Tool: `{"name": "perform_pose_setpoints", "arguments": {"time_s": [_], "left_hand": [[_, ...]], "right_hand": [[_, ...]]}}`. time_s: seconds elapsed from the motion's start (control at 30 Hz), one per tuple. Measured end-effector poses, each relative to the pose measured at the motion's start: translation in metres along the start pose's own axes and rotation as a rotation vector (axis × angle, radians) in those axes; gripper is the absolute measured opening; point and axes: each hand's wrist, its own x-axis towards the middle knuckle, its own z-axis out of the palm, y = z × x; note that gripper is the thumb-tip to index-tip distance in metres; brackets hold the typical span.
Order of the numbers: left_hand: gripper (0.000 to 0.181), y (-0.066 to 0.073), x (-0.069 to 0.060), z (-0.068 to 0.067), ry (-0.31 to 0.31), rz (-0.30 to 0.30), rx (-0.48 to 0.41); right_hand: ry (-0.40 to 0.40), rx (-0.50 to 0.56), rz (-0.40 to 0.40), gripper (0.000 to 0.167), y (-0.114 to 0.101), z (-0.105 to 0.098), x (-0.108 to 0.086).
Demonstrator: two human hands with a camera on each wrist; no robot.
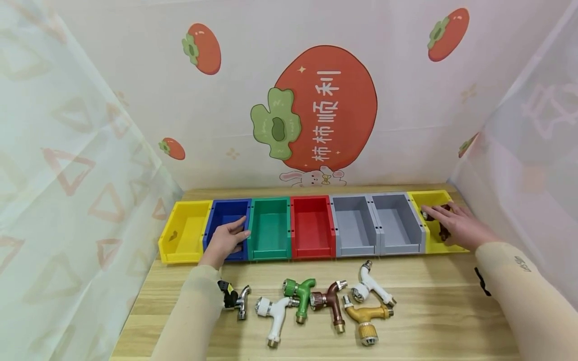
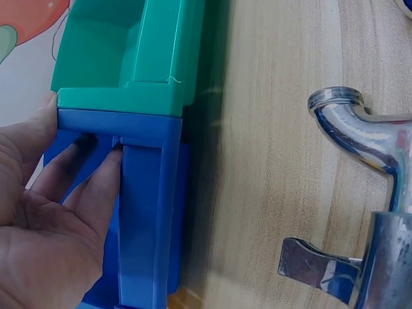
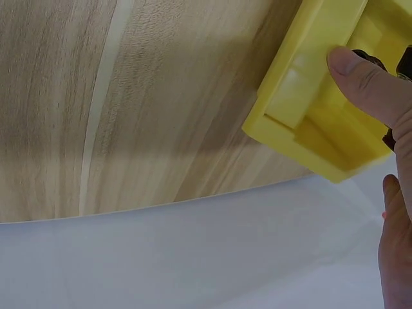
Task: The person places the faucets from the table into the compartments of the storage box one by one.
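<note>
My left hand is at the blue bin, its fingers inside and its thumb at the wall shared with the green bin; in the left wrist view it pinches that rim. Over the right-hand yellow bin, my right hand holds a dark brown faucet, mostly covered by the fingers. The right wrist view shows the thumb above this bin's front edge, with only dark bits of the faucet beside it. A chrome faucet lies below the left wrist.
Between the hands stand a red bin and two grey bins; another yellow bin ends the row at left. On the wooden table lie white faucets, a green faucet, a brown faucet and a golden faucet.
</note>
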Motion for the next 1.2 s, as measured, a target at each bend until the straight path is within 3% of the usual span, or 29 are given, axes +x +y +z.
{"name": "perform_pose_setpoints", "arguments": {"time_s": [0.2, 0.43, 0.57, 0.87, 1.2], "left_hand": [[0.062, 0.000, 0.001, 0.000, 0.004, -0.002, 0.004], [0.062, 0.001, 0.000, 0.001, 0.002, 0.009, 0.007], [0.062, 0.001, 0.000, 0.000, 0.001, 0.009, 0.006], [0.062, 0.003, -0.001, 0.001, -0.001, -0.001, 0.000], [0.062, 0.006, -0.005, 0.000, 0.000, 0.002, 0.011]], "right_hand": [[0.013, -0.020, -0.029, 0.119, -0.001, 0.000, 0.001], [-0.024, 0.038, 0.001, 0.109, -0.003, -0.001, 0.000], [-0.001, 0.045, -0.027, 0.104, -0.012, -0.006, -0.001], [0.017, 0.044, -0.070, 0.112, -0.038, -0.010, 0.000], [0.042, 0.025, -0.297, 0.116, -0.088, -0.006, 0.005]]}}
